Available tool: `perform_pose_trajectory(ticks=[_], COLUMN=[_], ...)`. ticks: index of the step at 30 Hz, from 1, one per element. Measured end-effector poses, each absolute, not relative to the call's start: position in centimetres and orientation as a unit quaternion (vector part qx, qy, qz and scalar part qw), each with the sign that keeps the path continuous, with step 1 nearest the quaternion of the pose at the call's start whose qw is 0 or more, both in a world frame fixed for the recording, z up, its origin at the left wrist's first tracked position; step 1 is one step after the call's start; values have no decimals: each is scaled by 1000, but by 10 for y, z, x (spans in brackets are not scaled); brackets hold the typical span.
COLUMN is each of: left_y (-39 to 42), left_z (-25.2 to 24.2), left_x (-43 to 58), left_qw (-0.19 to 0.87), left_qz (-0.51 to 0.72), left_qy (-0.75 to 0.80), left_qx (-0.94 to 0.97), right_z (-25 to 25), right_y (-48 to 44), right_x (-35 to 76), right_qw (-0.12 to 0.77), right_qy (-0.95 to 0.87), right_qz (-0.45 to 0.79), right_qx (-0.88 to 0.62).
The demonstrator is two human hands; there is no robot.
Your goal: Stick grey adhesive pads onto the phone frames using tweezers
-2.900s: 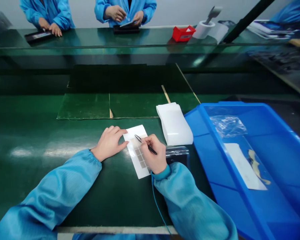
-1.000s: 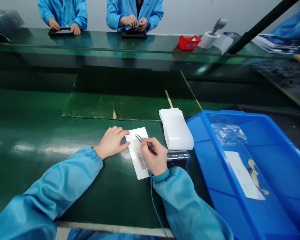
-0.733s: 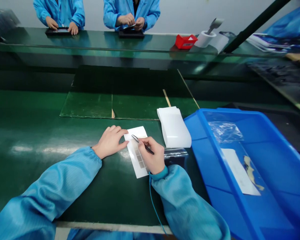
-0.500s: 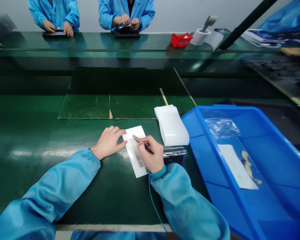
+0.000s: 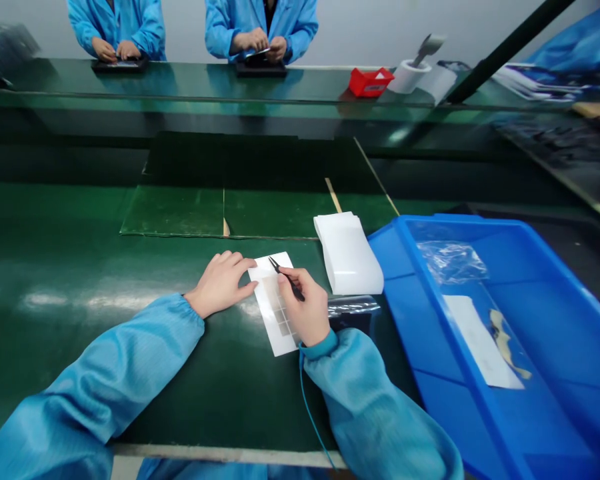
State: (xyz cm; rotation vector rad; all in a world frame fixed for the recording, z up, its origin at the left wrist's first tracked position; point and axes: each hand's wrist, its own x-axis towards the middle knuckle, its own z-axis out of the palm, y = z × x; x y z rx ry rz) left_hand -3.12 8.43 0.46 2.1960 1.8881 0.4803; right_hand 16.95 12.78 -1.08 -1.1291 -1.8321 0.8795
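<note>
A white sheet point(image 5: 271, 313) with greyish square patches lies on the green tabletop, tilted slightly. My left hand point(image 5: 223, 283) rests flat at its left edge, thumb and forefinger spread and their tips touching the sheet. Black pointed tweezers point(image 5: 295, 289) are pinched in my right hand point(image 5: 307, 307), over the sheet's right side. Their tips point to the upper left, above the sheet's upper part; whether they touch it I cannot tell. My right hand hides part of the patches. A blue cord point(image 5: 307, 403) runs down from my right cuff.
A stack of white sheets point(image 5: 350, 257) lies right of my hands, beside a clear plastic film point(image 5: 353, 305). The large blue bin point(image 5: 430, 333) at the right holds a plastic bag, a white sheet and a torn strip. Across the bench, two co-workers point(image 5: 260, 33) handle dark trays.
The view has shifted slightly. In my right hand, the tweezers have turned a little and their tips look more parted. My left hand stays on the sheet. The left co-worker's hands have come together.
</note>
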Motion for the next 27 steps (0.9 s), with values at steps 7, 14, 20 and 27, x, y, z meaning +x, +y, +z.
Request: perform_pose_trajectory(ticks=[7,14,20,27], left_y=[85,84,84,84], left_z=[6,5,6,5], left_x=[-30,-30,-31,-31], left_qw=[107,108,105,101], left_qz=[167,169,163,164], left_qy=[642,639,640,638], left_qx=[741,742,743,746], right_z=[-8,-3,-4,-6], right_y=[125,122,122,124], right_x=[169,170,168,167], right_qw=[374,372,396,400], right_qy=[-733,-736,-719,-714], right_qz=[361,359,352,336], right_qx=[-438,-437,-450,-466])
